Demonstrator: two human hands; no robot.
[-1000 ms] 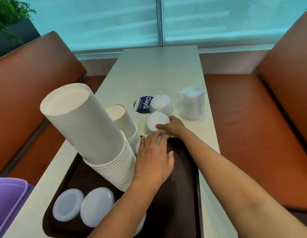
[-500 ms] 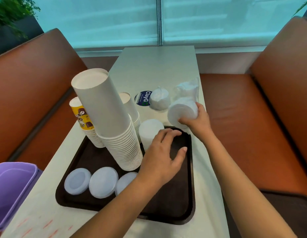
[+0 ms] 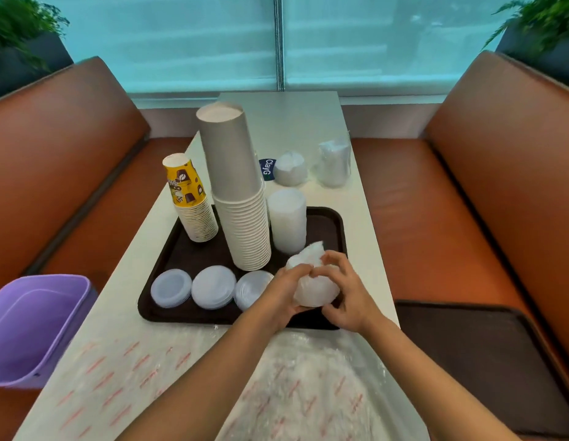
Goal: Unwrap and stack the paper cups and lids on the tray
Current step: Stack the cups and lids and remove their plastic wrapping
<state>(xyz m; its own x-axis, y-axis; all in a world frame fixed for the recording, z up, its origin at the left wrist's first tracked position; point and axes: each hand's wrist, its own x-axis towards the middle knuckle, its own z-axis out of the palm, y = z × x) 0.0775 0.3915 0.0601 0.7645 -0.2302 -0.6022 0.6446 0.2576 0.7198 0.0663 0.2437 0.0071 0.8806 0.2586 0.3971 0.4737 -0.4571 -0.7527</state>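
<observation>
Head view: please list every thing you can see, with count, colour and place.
tray: one, dark brown, on table
tall cup stack: one, white, tray middle
printed cup stack: one, yellow top, tray far left
lid stack: one, white, tray far right
loose lids: three, white, tray near edge
wrapped packs: two, white, beyond tray
wrapped lid pack: one, white, in both hands
bin: one, purple, left
left hand: grips pack
right hand: pinches wrap
</observation>
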